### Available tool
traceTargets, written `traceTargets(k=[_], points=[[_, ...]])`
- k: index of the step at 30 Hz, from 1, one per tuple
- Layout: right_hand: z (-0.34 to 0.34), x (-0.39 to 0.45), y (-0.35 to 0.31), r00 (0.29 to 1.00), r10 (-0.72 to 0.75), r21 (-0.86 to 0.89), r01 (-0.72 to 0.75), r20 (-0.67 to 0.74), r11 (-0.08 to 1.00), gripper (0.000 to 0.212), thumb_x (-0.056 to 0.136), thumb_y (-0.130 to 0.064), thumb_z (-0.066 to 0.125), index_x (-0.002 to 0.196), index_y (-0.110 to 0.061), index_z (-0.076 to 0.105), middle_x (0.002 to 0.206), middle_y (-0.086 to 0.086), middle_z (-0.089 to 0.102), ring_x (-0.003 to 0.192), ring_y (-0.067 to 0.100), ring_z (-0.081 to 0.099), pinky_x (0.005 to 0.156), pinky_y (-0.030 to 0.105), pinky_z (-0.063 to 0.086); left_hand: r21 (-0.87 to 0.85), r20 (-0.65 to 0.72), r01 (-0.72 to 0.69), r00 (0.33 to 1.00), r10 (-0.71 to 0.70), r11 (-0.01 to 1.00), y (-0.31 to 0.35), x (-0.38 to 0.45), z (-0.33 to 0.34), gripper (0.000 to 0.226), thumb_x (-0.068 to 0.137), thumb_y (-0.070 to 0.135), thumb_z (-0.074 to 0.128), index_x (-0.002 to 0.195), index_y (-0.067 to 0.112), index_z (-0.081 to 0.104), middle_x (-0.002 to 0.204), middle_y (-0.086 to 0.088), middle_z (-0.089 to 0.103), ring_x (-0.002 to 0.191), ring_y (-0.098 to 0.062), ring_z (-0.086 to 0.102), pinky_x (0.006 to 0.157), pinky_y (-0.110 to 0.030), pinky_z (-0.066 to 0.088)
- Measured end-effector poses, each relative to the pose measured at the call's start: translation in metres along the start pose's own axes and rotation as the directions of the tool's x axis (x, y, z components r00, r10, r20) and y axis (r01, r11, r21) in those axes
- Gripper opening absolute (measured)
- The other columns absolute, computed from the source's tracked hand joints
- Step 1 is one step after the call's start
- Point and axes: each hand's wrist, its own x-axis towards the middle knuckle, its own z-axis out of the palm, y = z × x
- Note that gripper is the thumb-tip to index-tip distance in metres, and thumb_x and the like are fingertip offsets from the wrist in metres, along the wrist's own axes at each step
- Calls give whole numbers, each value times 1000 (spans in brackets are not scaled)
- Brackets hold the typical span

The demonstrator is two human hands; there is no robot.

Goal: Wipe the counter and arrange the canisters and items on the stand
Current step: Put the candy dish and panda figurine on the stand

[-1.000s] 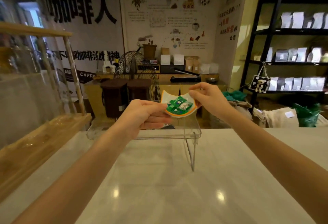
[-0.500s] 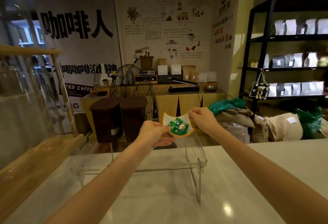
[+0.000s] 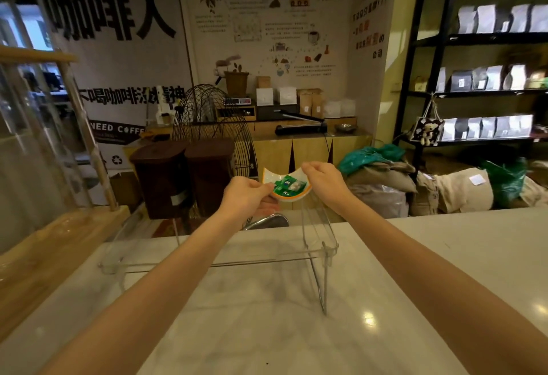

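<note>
Dish (image 3: 286,195) w/ green packets pinched by both hands, left (image 3: 247,198) & right (image 3: 324,180), above clear stand (image 3: 321,251); packet text unreadable.

Two hands (image 3: 247,198) (image 3: 324,180), one dish (image 3: 286,189), one clear stand (image 3: 321,251), two brown bins (image 3: 161,177) (image 3: 212,174)

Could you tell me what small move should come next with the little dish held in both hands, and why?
Probably lower the dish gently onto the far end of the clear stand. The left hand and right hand hold it by opposite edges above the stand, and it holds green packets that tilting could spill.
</note>
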Motion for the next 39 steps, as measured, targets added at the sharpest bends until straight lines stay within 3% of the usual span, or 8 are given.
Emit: traceTargets(k=[5, 8, 13, 19, 25, 30, 33, 39], points=[[-6, -10, 0, 999, -27, -25, 27, 20, 999, 44, 96, -23, 38, 137, -7, 37, 137, 10, 51, 99, 5, 44, 66, 9, 39, 221, 4, -74, 997, 75, 972, 2, 0, -2, 29, 89, 23, 52, 96, -3, 64, 68, -12, 68, 41, -9, 61, 42, -19, 53], [-14, -28, -3, 999, -1, -16, 2, 54, 1000, 48, 96, -25, 38, 142, -12, 30, 144, 6, 44, 107, 4, 44, 55, -1, 35, 554, 12, -186, 976, 216, 811, 5, -2, -5, 33, 91, 30, 47, 93, 3, 65, 69, -11, 67, 51, -14, 60, 50, -27, 53], [-34, -82, -6, 993, -48, -47, 54, 107, 997, 49, 95, -30, 40, 141, -15, 31, 144, 5, 43, 127, 16, 43, 89, 20, 34, 858, 54, -251, 912, 408, 447, 10, -20, -2, 43, 91, 40, 40, 119, 10, 54, 106, -12, 63, 92, -27, 60, 71, -40, 50], [-59, -160, 0, 972, -189, -208, 216, 142, 954, 49, 93, -33, 44, 139, -21, 32, 142, -1, 44, 126, 10, 40, 101, 27, 34, 876, 213, -376, 863, 458, 302, 5, -54, -4, 53, 92, 39, 37, 139, 16, 30, 148, -6, 34, 134, -23, 31, 101, -42, 37], [-78, -233, 16, 947, -198, -316, 274, 253, 908, 49, 92, -39, 43, 139, -32, 30, 144, -10, 39, 128, 3, 33, 101, 18, 25, 822, 313, -493, 808, 499, 284, -27, -118, -6, 60, 91, 50, 30, 143, 21, 19, 155, 0, 18, 143, -17, 14, 115, -37, 19], [-85, -287, 26, 909, -192, -378, 336, 369, 863, 48, 90, -45, 41, 136, -34, 34, 142, -14, 40, 121, -7, 30, 103, 17, 26, 737, 439, -593, 784, 439, 323, -58, -189, -5, 88, 68, 77, -2, 142, 32, 11, 150, 17, 6, 139, -3, 4, 110, -25, 4], [-85, -313, 32, 890, -162, -421, 354, 427, 835, 46, 89, -49, 41, 132, -36, 39, 140, -15, 42, 124, -3, 33, 106, 22, 29, 726, 489, -602, 791, 368, 331, -76, -224, -1, 71, 76, 67, 11, 141, 39, 5, 138, 27, -5, 128, 8, -7, 107, -22, -1], [-84, -341, 41, 865, -117, -457, 367, 488, 810, 46, 88, -44, 48, 132, -32, 41, 138, -12, 45, 127, 3, 34, 107, 25, 30, 664, 596, -648, 760, 259, 374, -104, -266, 7, 66, 79, 64, 19, 141, 40, 13, 153, 20, 3, 129, 10, -7, 108, -19, -2]])
